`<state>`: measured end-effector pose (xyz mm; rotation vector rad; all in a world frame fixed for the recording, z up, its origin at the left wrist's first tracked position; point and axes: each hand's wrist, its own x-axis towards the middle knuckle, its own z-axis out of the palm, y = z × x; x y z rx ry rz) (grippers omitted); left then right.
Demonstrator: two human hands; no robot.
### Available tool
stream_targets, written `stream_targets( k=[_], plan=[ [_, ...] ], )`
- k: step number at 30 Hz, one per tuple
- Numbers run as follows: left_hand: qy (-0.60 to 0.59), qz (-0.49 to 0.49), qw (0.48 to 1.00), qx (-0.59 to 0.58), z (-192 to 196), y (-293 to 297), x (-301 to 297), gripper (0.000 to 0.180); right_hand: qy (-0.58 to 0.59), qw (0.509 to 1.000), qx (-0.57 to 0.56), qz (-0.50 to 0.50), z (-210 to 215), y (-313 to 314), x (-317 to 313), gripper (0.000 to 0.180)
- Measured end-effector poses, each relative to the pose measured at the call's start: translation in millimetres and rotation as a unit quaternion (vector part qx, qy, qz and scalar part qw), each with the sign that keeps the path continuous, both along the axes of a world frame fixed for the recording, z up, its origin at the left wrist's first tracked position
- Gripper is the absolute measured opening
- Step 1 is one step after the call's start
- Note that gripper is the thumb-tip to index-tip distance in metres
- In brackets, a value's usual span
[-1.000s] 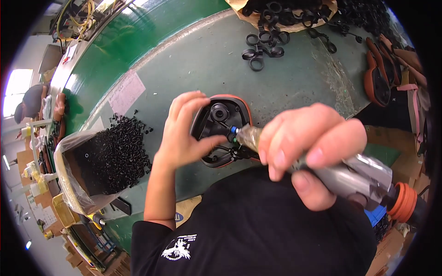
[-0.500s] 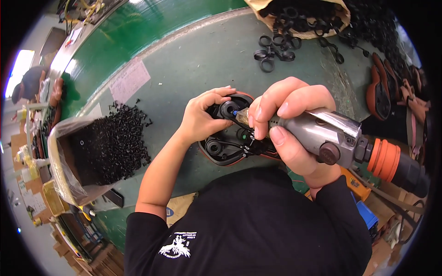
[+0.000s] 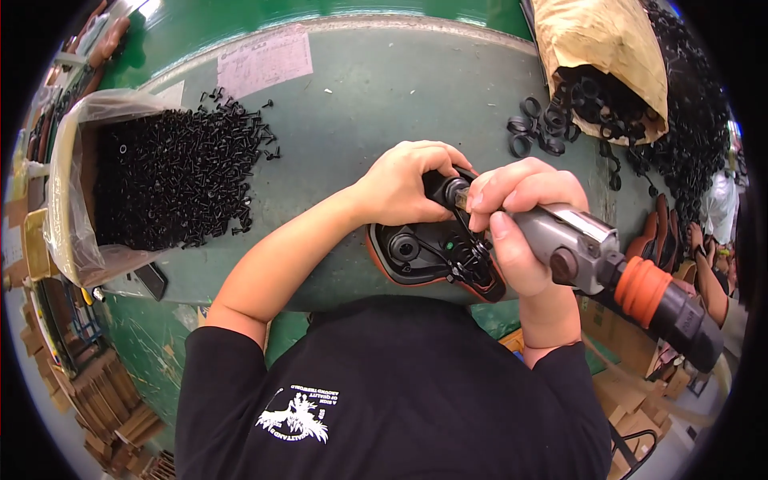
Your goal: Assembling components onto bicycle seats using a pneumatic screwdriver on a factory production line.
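Left hand (image 3: 412, 186) pinched edge of seat (image 3: 428, 254), underside-up on tabletop (image 3: 384, 88). Right hand (image 3: 524, 212) gripped power driver (image 3: 572, 240), nose at far round post (image 3: 454, 189). Likely fastening step; next move probably called for steady seat, driver square.

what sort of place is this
Probably a factory assembly workshop: a silver power tool in the right hand, a pile of black screws, and black rings spilling from a paper bag.
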<state>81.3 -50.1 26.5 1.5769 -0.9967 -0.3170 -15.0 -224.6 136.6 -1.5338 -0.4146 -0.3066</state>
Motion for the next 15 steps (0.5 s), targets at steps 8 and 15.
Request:
stream_targets(
  k=[8,15],
  plan=[
    [0.039,-0.011,0.998,0.044,0.0,-2.6,3.4,0.042,0.016,1.0,-0.024,0.006,-6.5,7.2,10.2,0.026],
    [-0.006,-0.019,1.0,0.021,2.2,2.6,0.7,0.047,-0.07,0.996,0.004,-0.048,29.6,-9.1,-27.5,0.034]
  ],
)
